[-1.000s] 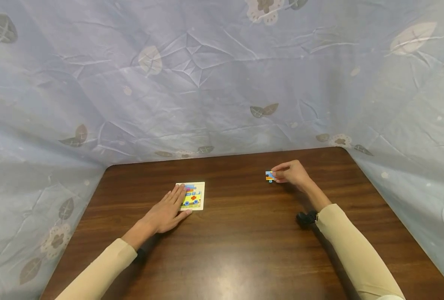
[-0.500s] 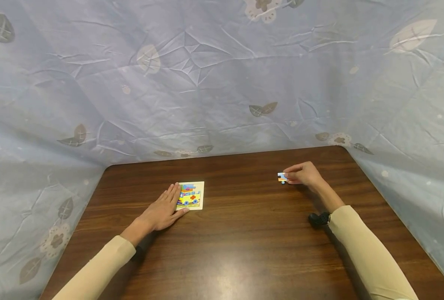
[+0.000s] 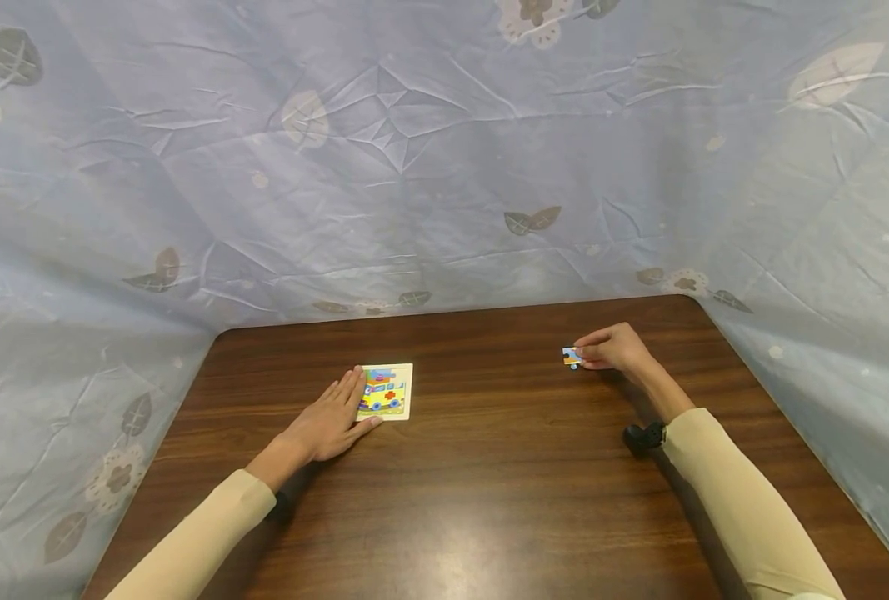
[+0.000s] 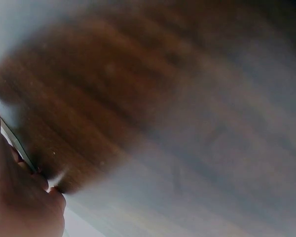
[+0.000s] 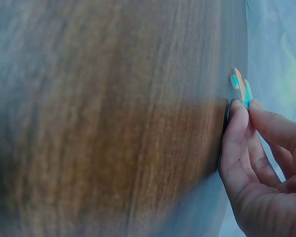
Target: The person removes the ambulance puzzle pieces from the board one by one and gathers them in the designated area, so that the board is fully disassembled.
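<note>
On the left half of the table lies a square picture puzzle (image 3: pixel 384 392) with a pale frame, showing a yellow vehicle with a red cross. My left hand (image 3: pixel 327 423) rests along its left edge, fingers straight, covering part of that side. Over at the right, my right hand (image 3: pixel 615 348) pinches a small puzzle piece (image 3: pixel 570 357) between thumb and fingertips. The piece is blue, white and orange with a rounded knob at its lower edge. In the right wrist view the same puzzle piece (image 5: pixel 240 86) appears nearly edge-on, just off the wood.
The dark brown wooden table (image 3: pixel 444 467) has rounded far corners. A pale blue curtain (image 3: pixel 444 192) printed with leaves and flowers hangs behind it and along both sides. A black wrist device (image 3: pixel 642 437) sits at the right cuff.
My right hand has moved to the right with the puzzle piece. The fingers of my left hand have slid left, uncovering more of the picture.
</note>
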The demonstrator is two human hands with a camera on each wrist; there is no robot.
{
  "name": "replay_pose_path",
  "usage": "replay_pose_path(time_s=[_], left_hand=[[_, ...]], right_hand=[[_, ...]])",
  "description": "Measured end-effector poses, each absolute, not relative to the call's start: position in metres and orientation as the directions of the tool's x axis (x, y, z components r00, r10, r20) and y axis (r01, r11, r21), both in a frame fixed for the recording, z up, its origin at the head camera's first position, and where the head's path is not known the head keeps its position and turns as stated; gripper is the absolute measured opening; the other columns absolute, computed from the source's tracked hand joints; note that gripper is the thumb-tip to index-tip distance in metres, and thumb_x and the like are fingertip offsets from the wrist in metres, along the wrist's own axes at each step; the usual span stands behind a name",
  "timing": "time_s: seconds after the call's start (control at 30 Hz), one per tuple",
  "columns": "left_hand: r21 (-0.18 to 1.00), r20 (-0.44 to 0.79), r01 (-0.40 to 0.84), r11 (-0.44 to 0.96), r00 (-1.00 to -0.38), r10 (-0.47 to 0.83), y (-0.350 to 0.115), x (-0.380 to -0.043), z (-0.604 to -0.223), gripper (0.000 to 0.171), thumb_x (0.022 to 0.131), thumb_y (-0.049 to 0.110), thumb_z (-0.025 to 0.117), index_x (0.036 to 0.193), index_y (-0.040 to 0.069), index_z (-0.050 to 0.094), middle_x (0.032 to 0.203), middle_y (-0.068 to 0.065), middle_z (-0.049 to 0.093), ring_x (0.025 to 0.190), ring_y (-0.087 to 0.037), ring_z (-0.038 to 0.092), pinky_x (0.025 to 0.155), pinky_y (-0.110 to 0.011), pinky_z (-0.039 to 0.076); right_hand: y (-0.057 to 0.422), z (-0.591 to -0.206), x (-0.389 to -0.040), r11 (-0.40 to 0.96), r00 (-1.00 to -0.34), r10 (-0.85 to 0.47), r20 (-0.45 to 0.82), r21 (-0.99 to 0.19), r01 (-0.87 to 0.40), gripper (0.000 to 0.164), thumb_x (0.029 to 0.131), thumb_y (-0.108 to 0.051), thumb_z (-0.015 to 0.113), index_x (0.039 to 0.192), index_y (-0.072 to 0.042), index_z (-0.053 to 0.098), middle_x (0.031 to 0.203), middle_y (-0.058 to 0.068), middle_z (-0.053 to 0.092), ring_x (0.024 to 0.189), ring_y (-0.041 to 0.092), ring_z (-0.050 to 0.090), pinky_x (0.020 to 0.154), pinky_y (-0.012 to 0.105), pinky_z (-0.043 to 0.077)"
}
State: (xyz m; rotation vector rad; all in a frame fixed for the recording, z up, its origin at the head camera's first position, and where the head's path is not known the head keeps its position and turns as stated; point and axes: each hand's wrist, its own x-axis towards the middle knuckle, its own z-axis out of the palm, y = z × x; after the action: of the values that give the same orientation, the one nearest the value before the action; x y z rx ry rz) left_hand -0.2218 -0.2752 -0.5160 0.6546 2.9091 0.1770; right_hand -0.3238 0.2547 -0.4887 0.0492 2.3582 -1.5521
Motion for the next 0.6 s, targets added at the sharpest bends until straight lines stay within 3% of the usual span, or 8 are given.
replay_pose_path(time_s=[0.33,0.6], left_hand=[[0.148,-0.134,0.403,0.903,-0.896,0.423,-0.2753,-0.2233,-0.5166,0.093,0.109,0.064,0.037,0.167,-0.003,0.011,0.177,-0.021,0.005,0.166,-0.038,0.011,0.135,-0.055,0.019],[0.15,-0.148,0.401,0.904,-0.895,0.421,-0.2746,-0.2232,-0.5137,0.093,0.108,0.065,0.037,0.167,-0.002,0.011,0.177,-0.021,0.006,0.166,-0.038,0.012,0.135,-0.055,0.019]], right_hand=[[0.2522,-0.4893,-0.3274,0.534,-0.964,-0.147,-0.22,-0.839,0.11,0.033,0.1,-0.007,0.071,0.125,0.015,0.069,0.119,0.032,0.074,0.084,0.016,0.079,0.077,0.028,0.067],[0.2446,-0.4924,-0.3265,0.611,-0.982,-0.097,-0.161,-0.788,0.069,0.03,0.098,-0.007,0.072,0.122,0.011,0.073,0.126,0.034,0.07,0.089,0.02,0.08,0.077,0.029,0.067]])
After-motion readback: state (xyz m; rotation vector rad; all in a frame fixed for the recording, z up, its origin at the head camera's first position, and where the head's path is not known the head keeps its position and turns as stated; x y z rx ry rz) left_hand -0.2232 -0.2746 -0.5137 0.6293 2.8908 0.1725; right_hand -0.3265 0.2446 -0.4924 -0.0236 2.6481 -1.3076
